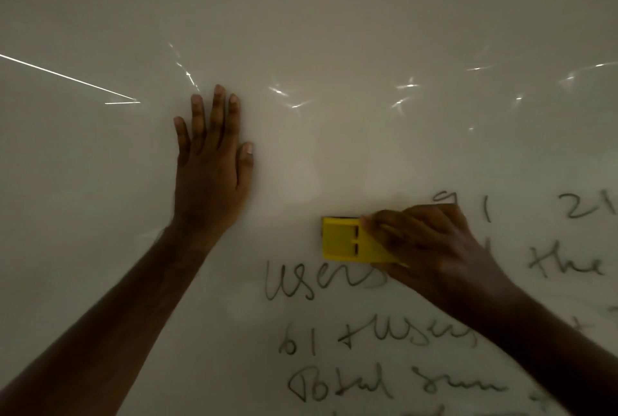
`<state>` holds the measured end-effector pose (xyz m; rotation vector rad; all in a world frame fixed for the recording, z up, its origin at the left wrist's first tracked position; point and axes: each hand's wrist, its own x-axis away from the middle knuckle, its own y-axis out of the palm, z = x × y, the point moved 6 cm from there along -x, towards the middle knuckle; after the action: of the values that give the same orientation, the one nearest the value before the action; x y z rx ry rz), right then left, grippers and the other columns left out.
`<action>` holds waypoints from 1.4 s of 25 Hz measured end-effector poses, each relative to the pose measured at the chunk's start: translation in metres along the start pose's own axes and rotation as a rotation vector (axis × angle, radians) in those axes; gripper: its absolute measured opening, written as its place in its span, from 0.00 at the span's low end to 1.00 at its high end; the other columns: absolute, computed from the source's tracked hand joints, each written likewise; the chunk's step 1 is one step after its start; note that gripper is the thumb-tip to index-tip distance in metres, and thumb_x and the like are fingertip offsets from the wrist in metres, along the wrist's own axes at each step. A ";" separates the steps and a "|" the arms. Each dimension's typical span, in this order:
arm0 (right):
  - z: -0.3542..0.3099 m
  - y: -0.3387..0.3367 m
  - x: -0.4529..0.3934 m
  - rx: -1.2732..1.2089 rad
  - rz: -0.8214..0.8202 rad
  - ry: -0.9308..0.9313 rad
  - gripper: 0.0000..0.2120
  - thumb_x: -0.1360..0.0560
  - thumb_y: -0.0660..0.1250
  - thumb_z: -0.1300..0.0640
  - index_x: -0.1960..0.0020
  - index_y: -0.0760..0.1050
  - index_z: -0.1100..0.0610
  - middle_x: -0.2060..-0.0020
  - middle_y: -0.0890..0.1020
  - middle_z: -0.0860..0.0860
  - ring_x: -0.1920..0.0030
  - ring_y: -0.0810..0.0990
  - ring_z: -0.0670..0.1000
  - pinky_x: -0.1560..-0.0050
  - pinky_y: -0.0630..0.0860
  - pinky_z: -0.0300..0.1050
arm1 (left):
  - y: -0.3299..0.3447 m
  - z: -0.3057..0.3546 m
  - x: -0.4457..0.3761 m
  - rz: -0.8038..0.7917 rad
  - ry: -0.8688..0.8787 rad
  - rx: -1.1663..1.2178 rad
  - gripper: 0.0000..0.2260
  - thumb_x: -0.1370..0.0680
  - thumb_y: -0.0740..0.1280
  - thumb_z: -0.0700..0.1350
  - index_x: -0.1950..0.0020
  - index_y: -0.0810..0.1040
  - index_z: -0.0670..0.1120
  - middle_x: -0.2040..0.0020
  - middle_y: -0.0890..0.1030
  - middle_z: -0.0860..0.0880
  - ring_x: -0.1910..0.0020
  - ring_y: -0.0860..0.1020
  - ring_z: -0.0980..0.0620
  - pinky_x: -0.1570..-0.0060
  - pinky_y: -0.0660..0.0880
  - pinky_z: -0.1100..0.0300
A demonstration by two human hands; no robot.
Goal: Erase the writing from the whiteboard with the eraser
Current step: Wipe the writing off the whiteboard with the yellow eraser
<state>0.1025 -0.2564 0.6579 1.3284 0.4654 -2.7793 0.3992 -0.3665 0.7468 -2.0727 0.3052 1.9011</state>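
A whiteboard [334, 31] fills the whole view. Dark handwriting [317, 281] covers its lower right part: words, numbers and several lines running off the bottom edge. My right hand [431, 245] grips a yellow eraser [344, 243] and holds it flat on the board, just above the word at the start of a written line. My left hand [214, 164] rests flat on a blank part of the board to the left, fingers straight and pointing up. The right end of the eraser is hidden under my fingers.
The upper and left parts of the board carry no writing, only bright light reflections [67, 77]. More writing [568, 265] lies right of my right hand, near the frame edge.
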 end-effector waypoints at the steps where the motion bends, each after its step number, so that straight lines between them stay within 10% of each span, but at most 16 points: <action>1: 0.015 -0.006 0.004 0.014 0.006 0.028 0.26 0.19 0.67 0.45 0.23 0.72 0.51 0.32 0.79 0.50 0.41 0.77 0.57 0.45 0.73 0.57 | 0.001 0.005 0.001 -0.004 0.002 -0.007 0.29 0.11 0.50 0.52 0.11 0.52 0.43 0.11 0.52 0.42 0.12 0.48 0.36 0.15 0.46 0.34; 7: 0.075 -0.028 -0.039 0.037 0.096 0.272 0.30 0.21 0.69 0.42 0.23 0.71 0.51 0.33 0.77 0.50 0.39 0.73 0.57 0.42 0.72 0.59 | 0.007 0.063 -0.012 -0.002 0.084 -0.033 0.31 0.11 0.51 0.56 0.11 0.54 0.43 0.11 0.53 0.41 0.12 0.50 0.36 0.15 0.47 0.33; 35: 0.107 -0.059 0.090 0.135 0.033 0.117 0.27 0.18 0.66 0.45 0.22 0.70 0.54 0.32 0.78 0.52 0.45 0.77 0.59 0.45 0.73 0.59 | 0.026 0.163 -0.037 -0.011 0.188 -0.010 0.30 0.11 0.51 0.56 0.11 0.54 0.46 0.11 0.52 0.46 0.12 0.49 0.37 0.15 0.47 0.34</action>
<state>-0.0448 -0.2202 0.6673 1.5175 0.2607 -2.7600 0.2352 -0.3324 0.7697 -2.2594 0.3261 1.7075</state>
